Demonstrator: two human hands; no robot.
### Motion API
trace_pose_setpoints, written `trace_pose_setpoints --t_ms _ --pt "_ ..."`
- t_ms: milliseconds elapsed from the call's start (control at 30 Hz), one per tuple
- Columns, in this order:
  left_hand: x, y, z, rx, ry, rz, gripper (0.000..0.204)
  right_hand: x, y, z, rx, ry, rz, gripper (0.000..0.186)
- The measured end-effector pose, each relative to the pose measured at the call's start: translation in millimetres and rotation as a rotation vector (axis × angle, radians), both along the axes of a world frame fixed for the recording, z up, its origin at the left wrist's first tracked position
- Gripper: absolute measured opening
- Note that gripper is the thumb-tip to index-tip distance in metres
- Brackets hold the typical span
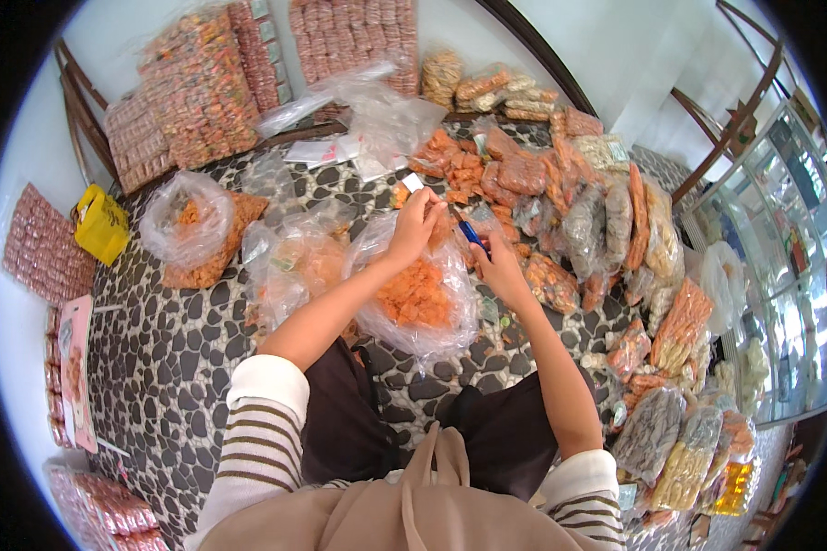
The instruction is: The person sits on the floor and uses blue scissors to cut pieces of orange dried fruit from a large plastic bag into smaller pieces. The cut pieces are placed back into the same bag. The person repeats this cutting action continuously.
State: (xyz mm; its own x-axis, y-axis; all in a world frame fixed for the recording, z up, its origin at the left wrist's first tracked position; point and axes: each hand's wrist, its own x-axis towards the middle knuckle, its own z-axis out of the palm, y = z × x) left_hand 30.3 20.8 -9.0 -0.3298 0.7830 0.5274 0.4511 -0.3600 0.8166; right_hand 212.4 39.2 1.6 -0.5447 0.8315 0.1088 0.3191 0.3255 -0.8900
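My left hand (418,225) is closed on the top of a small clear plastic packet, with orange contents showing through below the fingers. A small white label (413,183) sticks out by its fingertips. To its right, my right hand (500,264) grips a slim blue tool (471,234), its tip near the packet; the exact kind is not clear. Beneath both hands a large clear plastic bag (446,336) lies open on the floor, holding loose orange snack pieces (417,296). Another clear bag (294,266) with orange contents sits just left of it.
A filled bag (202,243) stands farther left, near a yellow bag (102,225). Sealed orange packets (522,174) and several larger snack bags (586,225) heap up on the right beside a glass cabinet (790,266). Stacked snack packs (202,83) lean against the back wall.
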Motion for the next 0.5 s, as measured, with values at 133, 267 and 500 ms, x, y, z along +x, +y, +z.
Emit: trace_pose_setpoints --t_ms 133,267,500 --pt "-10 -12 12 0.017 0.084 0.090 0.013 -7 -15 11 0.445 -0.296 -0.066 0.020" --pt "-12 -19 16 0.029 0.167 0.094 0.012 -13 -20 18 0.405 -0.294 -0.090 0.019" --pt "-11 -18 13 0.044 0.188 0.081 0.013 -18 -14 13 0.395 -0.420 -0.053 0.019"
